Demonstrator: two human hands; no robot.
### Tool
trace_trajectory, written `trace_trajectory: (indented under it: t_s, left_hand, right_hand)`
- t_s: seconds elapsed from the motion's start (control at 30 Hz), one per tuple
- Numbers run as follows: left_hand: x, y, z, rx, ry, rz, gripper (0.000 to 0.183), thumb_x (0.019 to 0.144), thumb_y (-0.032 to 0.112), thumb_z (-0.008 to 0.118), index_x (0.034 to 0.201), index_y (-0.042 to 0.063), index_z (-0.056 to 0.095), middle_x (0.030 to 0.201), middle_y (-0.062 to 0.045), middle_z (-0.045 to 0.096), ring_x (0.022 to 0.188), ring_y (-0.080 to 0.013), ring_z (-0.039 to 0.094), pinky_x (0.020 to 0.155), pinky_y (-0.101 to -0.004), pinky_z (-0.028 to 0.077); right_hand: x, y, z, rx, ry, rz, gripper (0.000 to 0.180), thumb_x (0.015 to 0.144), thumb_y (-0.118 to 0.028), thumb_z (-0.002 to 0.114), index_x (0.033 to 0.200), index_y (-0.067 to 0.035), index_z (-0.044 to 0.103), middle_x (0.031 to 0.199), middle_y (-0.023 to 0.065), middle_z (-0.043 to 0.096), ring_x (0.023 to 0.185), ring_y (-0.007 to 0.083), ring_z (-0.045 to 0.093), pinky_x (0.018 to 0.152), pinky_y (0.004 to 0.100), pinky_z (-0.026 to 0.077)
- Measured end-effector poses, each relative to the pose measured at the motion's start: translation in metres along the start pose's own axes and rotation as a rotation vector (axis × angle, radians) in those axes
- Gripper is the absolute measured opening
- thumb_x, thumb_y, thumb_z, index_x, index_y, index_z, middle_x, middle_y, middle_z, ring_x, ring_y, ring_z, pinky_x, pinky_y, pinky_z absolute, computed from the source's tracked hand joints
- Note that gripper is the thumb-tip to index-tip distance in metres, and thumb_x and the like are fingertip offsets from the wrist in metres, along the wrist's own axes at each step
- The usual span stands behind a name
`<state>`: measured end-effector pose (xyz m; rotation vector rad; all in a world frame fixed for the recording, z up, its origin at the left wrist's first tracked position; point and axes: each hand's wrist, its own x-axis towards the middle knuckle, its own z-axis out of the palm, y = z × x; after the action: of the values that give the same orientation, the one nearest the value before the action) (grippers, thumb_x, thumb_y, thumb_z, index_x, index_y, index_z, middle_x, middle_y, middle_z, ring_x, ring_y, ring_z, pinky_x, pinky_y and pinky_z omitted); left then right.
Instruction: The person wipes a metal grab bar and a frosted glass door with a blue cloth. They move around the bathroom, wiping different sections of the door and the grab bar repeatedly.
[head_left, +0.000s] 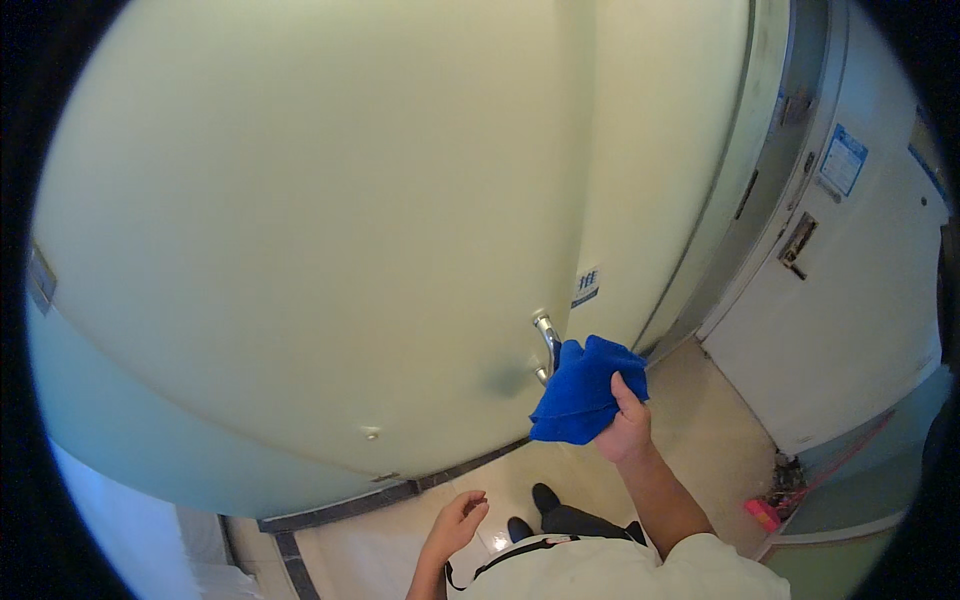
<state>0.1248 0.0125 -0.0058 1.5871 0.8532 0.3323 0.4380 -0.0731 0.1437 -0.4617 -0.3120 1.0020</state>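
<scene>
My right hand (628, 431) grips a folded blue cloth (589, 394), thumb on top and the fingers hidden beneath it. Behind the cloth, a curved chrome door handle (546, 330) is partly covered; whether the cloth touches it I cannot tell. The handle is mounted on a large frosted glass door (337, 225). Low in front of my body, my left hand (459, 521) hangs with nothing in it, its fingers loosely bent and the thumb apart.
A small sticker (586, 286) bearing writing is on the glass beside the handle. To the right stands a white door (847, 322) with a lever handle (796, 247) and a blue-edged notice (844, 160). A pink broom or mop (765, 514) leans at the lower right. Dark stone edging (420, 487) crosses the tiled floor.
</scene>
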Motion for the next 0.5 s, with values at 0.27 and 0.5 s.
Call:
trace_trajectory:
  t_s: [0.27,0.5]
  left_hand:
    - [-0.004,0.021,-0.002,-0.014,0.166,0.017,0.035,0.098,0.012,0.064,0.129,-0.003,0.057,0.122,-0.013,0.067,0.11,-0.0179,0.063,0.097,-0.0329,0.05]
    - [-0.003,0.038,0.006,-0.049,0.357,0.055,0.034,0.096,0.013,0.065,0.127,0.0,0.061,0.121,-0.011,0.069,0.108,-0.0179,0.064,0.094,-0.0318,0.051]
  right_hand:
    - [0.017,0.0,-0.016,0.016,-0.119,0.119,0.042,0.105,-0.027,0.051,0.142,-0.008,0.05,0.138,0.0124,0.059,0.126,0.0317,0.057,0.109,0.0534,0.042]
    - [0.034,0.014,-0.029,-0.108,-0.188,0.109,0.048,0.105,-0.025,0.052,0.148,-0.009,0.041,0.141,0.0133,0.056,0.129,0.0314,0.055,0.11,0.053,0.041]
